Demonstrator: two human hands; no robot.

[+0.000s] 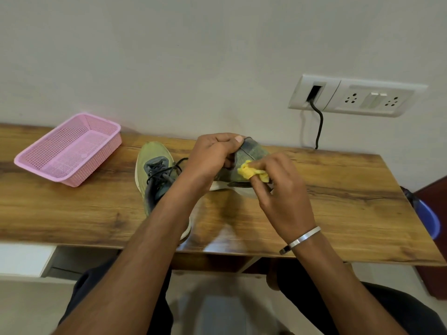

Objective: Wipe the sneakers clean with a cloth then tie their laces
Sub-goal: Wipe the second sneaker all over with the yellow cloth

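Two green and grey sneakers are on the wooden table (338,194). One sneaker (152,170) lies flat at centre left, toe away from me, its black laces loose. My left hand (212,153) grips the second sneaker (251,151) by its heel end and holds it tilted above the table. My right hand (278,184) pinches a bunched yellow cloth (251,171) and presses it against that sneaker's side. Most of the held sneaker is hidden behind both hands.
A pink perforated plastic basket (70,151) sits at the table's back left. A wall socket panel (355,96) with a black cable hanging down is at the back right. A blue bin (428,216) stands beyond the table's right edge.
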